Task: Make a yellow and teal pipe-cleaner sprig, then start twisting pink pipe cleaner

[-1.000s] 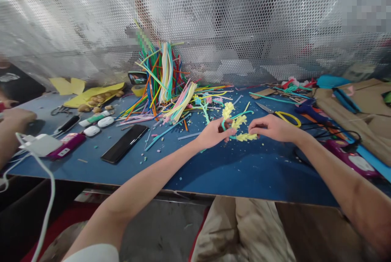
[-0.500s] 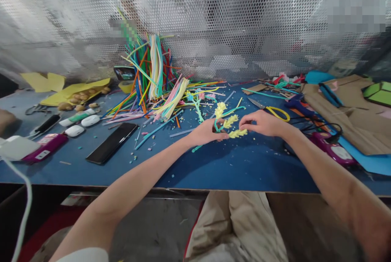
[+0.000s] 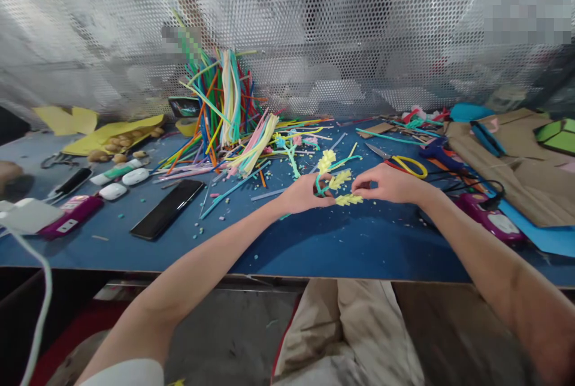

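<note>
My left hand (image 3: 302, 193) is closed on the green stems of a pipe-cleaner flower sprig (image 3: 335, 179) with three fuzzy yellow heads. My right hand (image 3: 387, 183) pinches the lowest yellow head from the right. Both hands rest just over the blue table (image 3: 341, 242), near its middle. A big heap of coloured pipe cleaners (image 3: 229, 116) stands behind my left hand, leaning on the perforated metal screen.
Yellow-handled scissors (image 3: 404, 164) lie behind my right hand. A black phone (image 3: 167, 208), white earbud cases (image 3: 123, 182) and a purple device (image 3: 72, 218) lie at the left. Cardboard and blue sheets (image 3: 516, 158) cover the right. Another person's hand (image 3: 9, 171) shows at far left.
The view shifted slightly; my hands stayed on the sprig, with small finger movements at the lowest yellow head. The other person's arm drew back at the left.
</note>
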Available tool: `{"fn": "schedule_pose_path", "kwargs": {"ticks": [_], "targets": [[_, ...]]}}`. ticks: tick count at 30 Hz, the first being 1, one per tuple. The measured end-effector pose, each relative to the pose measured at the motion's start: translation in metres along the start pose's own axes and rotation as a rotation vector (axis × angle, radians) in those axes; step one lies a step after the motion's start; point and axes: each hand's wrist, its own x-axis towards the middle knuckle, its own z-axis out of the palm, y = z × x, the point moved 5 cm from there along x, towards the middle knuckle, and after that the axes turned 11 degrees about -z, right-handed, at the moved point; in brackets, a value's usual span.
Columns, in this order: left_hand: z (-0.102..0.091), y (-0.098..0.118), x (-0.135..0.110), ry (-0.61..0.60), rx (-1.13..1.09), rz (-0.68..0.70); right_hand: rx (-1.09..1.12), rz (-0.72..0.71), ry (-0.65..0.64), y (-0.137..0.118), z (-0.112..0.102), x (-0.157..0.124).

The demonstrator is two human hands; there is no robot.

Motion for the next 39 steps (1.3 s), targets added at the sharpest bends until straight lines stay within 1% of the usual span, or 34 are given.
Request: {"fn": "schedule_pose_path", "kwargs": {"ticks": [3,9,15,21,27,32,35,39], "targets": [[0.000,0.002,-0.001,0.022,0.049,0.019,-0.022,-0.032,0.040,-0.005,-0.002,-0.001],[0.002,0.009,-0.004,0.001,0.076,0.053,0.017,-0.078,0.112,-0.007,-0.004,-0.002],[0.000,0.014,-0.005,0.011,0.035,0.102,-0.047,-0.125,0.247,-0.009,-0.005,-0.003],[-0.004,0.013,-0.006,-0.006,-0.017,0.060,-0.103,-0.216,0.332,-0.015,-0.008,-0.004],[-0.010,0.008,-0.002,-0.021,-0.032,0.031,-0.184,-0.256,0.297,-0.013,-0.012,-0.006],[-0.013,0.001,0.004,-0.040,-0.096,0.010,-0.231,-0.258,0.217,-0.015,-0.008,-0.006],[-0.012,0.000,0.003,-0.092,-0.151,0.015,-0.247,-0.244,0.159,-0.019,-0.005,-0.006],[-0.010,0.000,0.002,-0.196,-0.220,0.010,-0.239,-0.272,0.112,-0.027,-0.003,-0.005]]}}
